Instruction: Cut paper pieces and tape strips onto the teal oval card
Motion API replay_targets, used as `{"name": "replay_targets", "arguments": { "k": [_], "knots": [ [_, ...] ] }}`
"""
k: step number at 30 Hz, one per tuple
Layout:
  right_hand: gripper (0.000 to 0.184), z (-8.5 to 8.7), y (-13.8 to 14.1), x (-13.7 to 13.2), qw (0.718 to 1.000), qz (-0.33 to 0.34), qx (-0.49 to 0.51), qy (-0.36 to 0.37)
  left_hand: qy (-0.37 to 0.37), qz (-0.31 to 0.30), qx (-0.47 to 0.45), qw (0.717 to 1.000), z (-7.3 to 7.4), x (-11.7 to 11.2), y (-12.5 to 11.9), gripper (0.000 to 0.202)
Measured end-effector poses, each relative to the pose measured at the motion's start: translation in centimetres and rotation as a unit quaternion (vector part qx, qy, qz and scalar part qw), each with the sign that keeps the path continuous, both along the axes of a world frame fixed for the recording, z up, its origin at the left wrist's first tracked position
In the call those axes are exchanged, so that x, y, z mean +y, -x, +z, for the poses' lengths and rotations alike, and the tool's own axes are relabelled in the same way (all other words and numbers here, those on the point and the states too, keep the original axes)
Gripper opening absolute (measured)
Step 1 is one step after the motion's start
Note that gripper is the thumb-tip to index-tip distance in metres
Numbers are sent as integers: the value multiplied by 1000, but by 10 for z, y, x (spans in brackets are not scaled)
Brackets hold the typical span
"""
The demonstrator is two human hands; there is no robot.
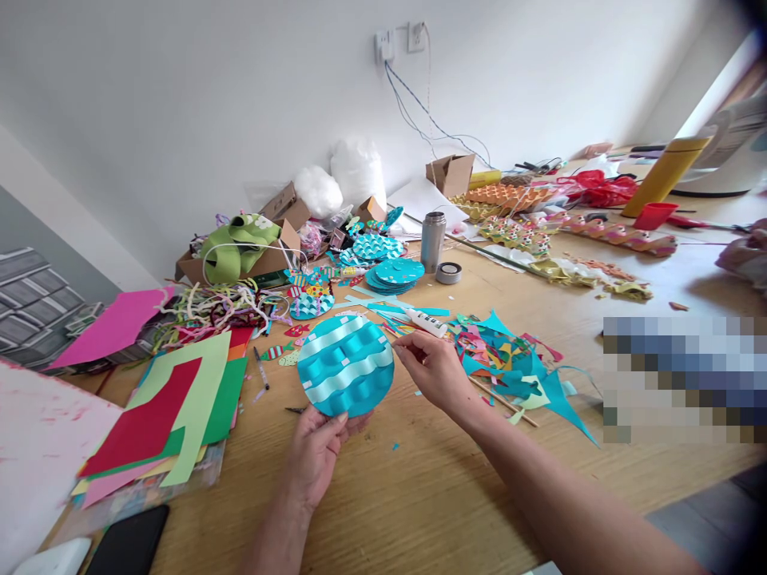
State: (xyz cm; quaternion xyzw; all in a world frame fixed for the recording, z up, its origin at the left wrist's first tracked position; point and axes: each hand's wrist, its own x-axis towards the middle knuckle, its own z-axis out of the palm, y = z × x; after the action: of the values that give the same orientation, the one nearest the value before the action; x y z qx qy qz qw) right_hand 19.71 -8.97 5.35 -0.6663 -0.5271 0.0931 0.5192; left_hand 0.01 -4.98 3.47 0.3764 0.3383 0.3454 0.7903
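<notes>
A round blue paper disc (344,390) with wavy light and dark blue paper strips is held up over the table, facing me. Small white squares dot its strips and rim. My left hand (320,447) grips its lower edge, thumb in front and fingers behind. At the disc's right edge, my right hand (428,363) has thumb and forefinger pinched together; whatever may be between them is too small to make out. Just behind the right hand lies a white glue tube (427,323). Paper fish (276,351) lie left of the disc, and a stack of blue discs (395,275) stands behind it.
Coloured paper sheets (149,415), a pen (261,367) and a black phone (129,543) are on the left. Paper scraps (515,359) spread to the right. Farther back stand a metal flask (432,242), a tape roll (448,272) and egg-carton pieces (509,194). Another person's hand (746,255) shows at far right.
</notes>
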Motion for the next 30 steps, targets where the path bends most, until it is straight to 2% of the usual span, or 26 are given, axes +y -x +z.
{"name": "replay_targets", "arguments": {
  "k": [10,20,30],
  "knots": [
    [18,-3,0,1,1000,1,-10,-4,-21,-4,4,1000,-3,1,0,45],
    [16,-5,3,1,1000,4,-9,-9,-4,-27,-4,1000,0,0,1,49],
    [13,-10,2,4,1000,-4,1,15,-18,-22,-9,1000,-5,2,1,38]
  ]
}}
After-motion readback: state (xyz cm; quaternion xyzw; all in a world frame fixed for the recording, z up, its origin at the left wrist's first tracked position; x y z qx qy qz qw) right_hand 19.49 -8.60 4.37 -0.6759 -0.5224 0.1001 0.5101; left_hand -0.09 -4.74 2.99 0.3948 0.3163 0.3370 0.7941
